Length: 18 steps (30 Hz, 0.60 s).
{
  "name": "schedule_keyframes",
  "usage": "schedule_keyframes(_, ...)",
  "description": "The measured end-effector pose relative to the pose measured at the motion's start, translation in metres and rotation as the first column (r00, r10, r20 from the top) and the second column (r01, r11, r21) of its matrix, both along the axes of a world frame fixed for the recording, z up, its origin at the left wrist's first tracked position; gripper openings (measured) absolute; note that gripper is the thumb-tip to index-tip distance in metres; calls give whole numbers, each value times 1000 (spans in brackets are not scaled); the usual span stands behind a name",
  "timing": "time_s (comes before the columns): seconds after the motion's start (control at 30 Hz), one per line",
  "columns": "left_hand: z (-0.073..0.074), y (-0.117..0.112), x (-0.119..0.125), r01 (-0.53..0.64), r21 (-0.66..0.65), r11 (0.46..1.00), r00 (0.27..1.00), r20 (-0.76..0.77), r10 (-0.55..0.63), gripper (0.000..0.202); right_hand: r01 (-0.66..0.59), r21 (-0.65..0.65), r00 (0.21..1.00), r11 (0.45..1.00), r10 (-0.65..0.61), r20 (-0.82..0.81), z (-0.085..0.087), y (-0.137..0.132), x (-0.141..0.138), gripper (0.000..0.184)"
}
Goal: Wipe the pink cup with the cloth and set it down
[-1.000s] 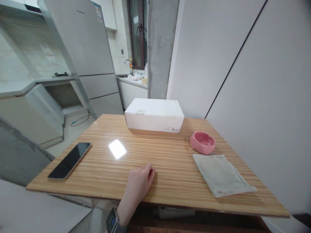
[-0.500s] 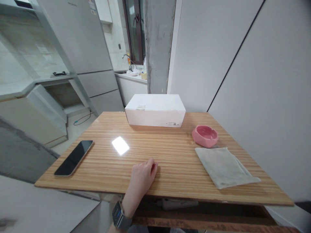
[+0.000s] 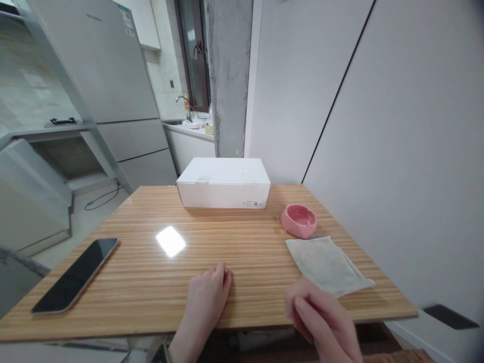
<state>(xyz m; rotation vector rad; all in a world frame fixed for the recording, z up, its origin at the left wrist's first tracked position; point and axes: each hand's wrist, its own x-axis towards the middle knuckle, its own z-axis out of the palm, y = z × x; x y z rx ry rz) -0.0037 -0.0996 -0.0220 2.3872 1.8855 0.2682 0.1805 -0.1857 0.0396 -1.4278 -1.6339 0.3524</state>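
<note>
My left hand (image 3: 208, 292) rests on the wooden tabletop near its front edge, its fingers curled into a loose fist with nothing showing in it. Over the front edge, further right, my right hand (image 3: 321, 317) is raised, fingers bent and pressed together; I see nothing held. It overlaps the near corner of a folded pale grey-green cloth (image 3: 325, 262), and I cannot tell whether they touch. Just behind the cloth sits a pink ashtray (image 3: 298, 222) with a notched rim. A black-screened smartphone (image 3: 77, 276) lies flat at the left, apart from my left hand.
A closed white box (image 3: 223, 194) stands at the back of the wooden table (image 3: 242, 237). Under the front edge is an open shelf. A white wall (image 3: 370, 151) runs along the right. Behind are a fridge (image 3: 94, 65) and a sink with a tap (image 3: 185, 107).
My right hand has come into view at the lower right, by the cloth. My left hand stays in a fist on the table. The view has shifted, so everything sits further left and lower.
</note>
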Motion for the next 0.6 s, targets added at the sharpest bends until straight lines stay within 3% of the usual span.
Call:
schedule_keyframes(0.07,17,5,16,23,-3,1000,999,40,-23,23,-84,-70,996,994,81,-45,-16,28,8,39)
schedule_keyframes(0.13,38,15,39,112,48,993,977,179,-119,20,-38,-98,998,994,42,39,-35,47,14,36)
schedule_keyframes(0.2,56,32,68,224,159,962,889,370,-268,16,50,-89,967,995,-26,254,-54,59,16,29)
schedule_keyframes(0.27,62,55,99,324,266,908,734,535,-419,13,95,-86,898,992,-48,437,-69,64,15,25)
schedule_keyframes(0.33,56,82,131,408,309,859,563,655,-503,44,118,-58,832,991,-67,551,-79,67,12,23)
schedule_keyframes(0.4,41,106,158,452,243,858,479,746,-463,89,124,-20,799,992,-88,595,-85,68,9,23)
schedule_keyframes(0.43,32,116,169,455,177,872,474,781,-406,109,121,-6,794,993,-93,600,-87,68,9,23)
schedule_keyframes(0.5,18,129,183,460,79,884,469,825,-317,127,109,15,792,994,-96,603,-89,69,9,23)
schedule_keyframes(0.6,7,135,193,446,17,895,484,837,-257,122,82,24,797,996,-80,598,-93,67,13,22)
